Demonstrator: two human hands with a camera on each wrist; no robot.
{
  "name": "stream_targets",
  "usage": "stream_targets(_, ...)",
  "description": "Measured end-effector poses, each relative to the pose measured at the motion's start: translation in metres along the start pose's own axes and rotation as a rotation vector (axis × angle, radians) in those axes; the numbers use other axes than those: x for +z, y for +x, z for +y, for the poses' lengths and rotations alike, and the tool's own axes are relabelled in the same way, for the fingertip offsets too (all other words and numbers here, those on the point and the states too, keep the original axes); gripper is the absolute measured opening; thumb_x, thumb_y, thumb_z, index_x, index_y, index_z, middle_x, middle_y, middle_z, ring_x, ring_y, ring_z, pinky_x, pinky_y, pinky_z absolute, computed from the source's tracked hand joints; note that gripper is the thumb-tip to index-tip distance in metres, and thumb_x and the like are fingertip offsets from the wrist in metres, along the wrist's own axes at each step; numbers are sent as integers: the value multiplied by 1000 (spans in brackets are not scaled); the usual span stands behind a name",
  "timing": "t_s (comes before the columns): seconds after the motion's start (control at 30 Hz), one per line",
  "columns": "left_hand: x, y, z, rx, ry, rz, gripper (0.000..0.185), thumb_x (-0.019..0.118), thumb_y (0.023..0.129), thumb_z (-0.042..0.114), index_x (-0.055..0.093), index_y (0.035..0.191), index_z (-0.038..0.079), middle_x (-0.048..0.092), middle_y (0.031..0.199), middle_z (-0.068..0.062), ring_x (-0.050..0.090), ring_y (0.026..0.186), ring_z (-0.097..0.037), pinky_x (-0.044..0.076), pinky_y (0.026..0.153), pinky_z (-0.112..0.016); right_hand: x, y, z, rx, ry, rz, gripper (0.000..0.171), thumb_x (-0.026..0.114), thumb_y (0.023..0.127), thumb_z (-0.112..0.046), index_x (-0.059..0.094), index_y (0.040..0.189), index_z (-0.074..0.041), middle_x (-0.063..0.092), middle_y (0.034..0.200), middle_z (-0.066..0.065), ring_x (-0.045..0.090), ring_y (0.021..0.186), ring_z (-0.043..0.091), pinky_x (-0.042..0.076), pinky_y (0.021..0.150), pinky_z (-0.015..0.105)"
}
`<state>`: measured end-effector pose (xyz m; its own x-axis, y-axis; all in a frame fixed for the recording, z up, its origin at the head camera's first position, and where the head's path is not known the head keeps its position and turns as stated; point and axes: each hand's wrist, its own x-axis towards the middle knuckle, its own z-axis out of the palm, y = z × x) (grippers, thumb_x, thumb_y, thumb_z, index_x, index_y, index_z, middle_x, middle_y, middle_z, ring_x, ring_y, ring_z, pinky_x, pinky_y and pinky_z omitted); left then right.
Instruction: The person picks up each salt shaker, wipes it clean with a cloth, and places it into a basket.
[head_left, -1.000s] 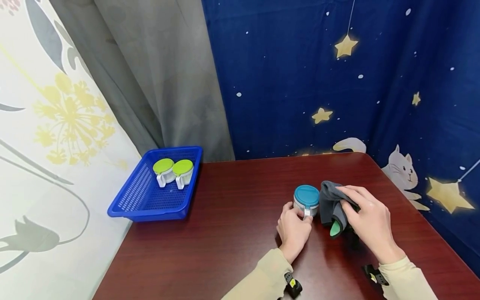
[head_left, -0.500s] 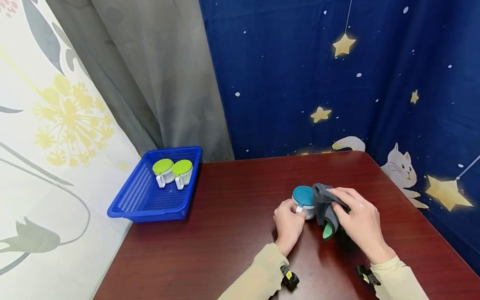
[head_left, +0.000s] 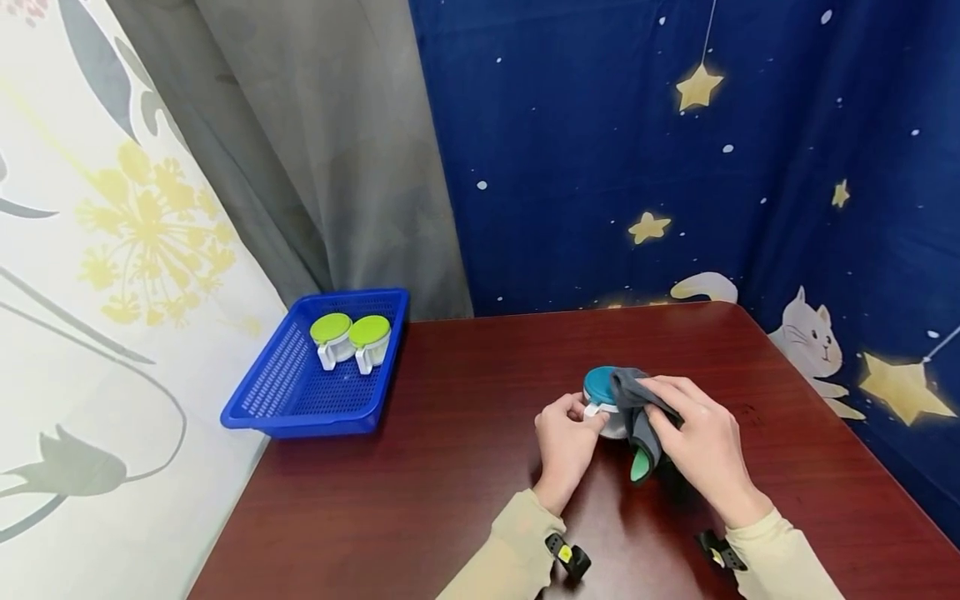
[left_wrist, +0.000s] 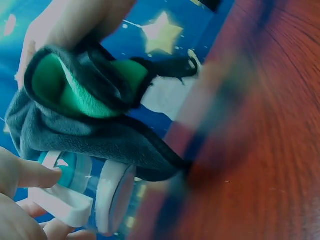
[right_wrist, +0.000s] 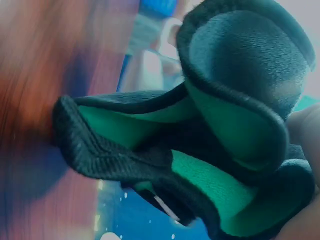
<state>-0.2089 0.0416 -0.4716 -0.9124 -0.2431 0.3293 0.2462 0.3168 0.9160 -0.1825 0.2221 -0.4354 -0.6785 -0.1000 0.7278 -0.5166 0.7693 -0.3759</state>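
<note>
A small clear seasoning jar with a teal lid (head_left: 599, 384) is near the right of the table, its white handle (left_wrist: 67, 202) pinched by my left hand (head_left: 567, 443). My right hand (head_left: 701, 442) holds a bunched grey cloth (head_left: 639, 421) with a green underside. In the head view the cloth overlaps the right part of the lid and the jar's side. The left wrist view has the jar tilted in frame, with the cloth (left_wrist: 95, 132) draped along it. Folds of the cloth (right_wrist: 245, 65) fill most of the right wrist view, hiding much of the jar there.
A blue plastic basket (head_left: 315, 423) stands at the table's far left, with two jars with lime-green lids (head_left: 331, 327) inside. The dark red table (head_left: 450, 483) ends at a grey curtain (head_left: 360, 167) and a blue star-print curtain (head_left: 570, 167).
The cloth in my right hand has moved left, from beside the jar onto its lid and side. My left hand has shifted slightly left, turning the jar's handle leftward.
</note>
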Motion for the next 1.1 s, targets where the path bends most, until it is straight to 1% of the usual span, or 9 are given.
stream_targets(0.1,-9,-1,8,9,-6,-26,30,89,70,15,60,63,19,73,92,10,67,85,-7,53,67,-23,3,3,-9,-22,24,17,44,78,83,-9,73,124,-26,67,120,-7,67,92,12,50,72,22)
stream_targets(0.17,-15,-2,12,10,-4,-45,31,90,70,16,60,64,20,73,95,10,65,84,-7,53,67,-23,5,6,-16,-44,38,47,43,77,83,-9,73,123,-25,67,119,-5,67,92,14,50,72,23)
stream_targets(0.27,-25,-2,19,20,-19,-55,32,90,71,16,59,64,21,72,99,10,64,83,-6,53,67,-24,7,11,-26,-87,42,85,42,76,82,-10,74,122,-23,68,118,-2,65,96,17,51,72,30)
stream_targets(0.47,-45,4,29,78,-54,13,31,89,71,10,59,65,19,73,99,12,63,72,-6,53,59,-26,12,19,-50,-256,3,117,40,73,81,-14,75,121,-19,67,117,8,64,96,27,57,62,48)
stream_targets(0.63,-65,10,38,87,-94,66,27,87,72,11,62,67,18,73,96,10,62,70,-9,53,56,-28,24,15,-67,-356,30,138,38,69,83,-17,74,120,-16,66,117,13,65,96,31,58,64,51)
stream_targets(0.73,-80,14,43,62,-138,77,26,88,74,13,62,68,18,73,105,10,65,76,-11,56,61,-30,34,7,-71,-354,77,148,32,66,87,-20,75,118,-15,66,115,12,66,96,30,59,69,49)
stream_targets(0.93,-108,20,54,41,-277,42,24,88,75,11,65,73,10,71,114,6,70,85,-15,60,67,-34,52,-8,-71,-323,184,168,29,70,84,-14,77,112,-14,67,111,11,66,95,28,51,93,27)
stream_targets(1.0,-114,20,57,50,-293,27,22,88,76,10,66,74,9,70,116,5,71,83,-17,60,66,-34,56,-10,-71,-324,204,178,30,71,83,-11,76,111,-13,67,110,11,65,93,28,50,93,25)
stream_targets(1.1,-120,20,60,58,-256,12,21,88,76,14,67,75,11,70,117,6,70,81,-16,60,66,-34,60,-11,-74,-325,220,200,29,69,84,-10,76,111,-13,67,109,12,65,91,27,51,89,26)
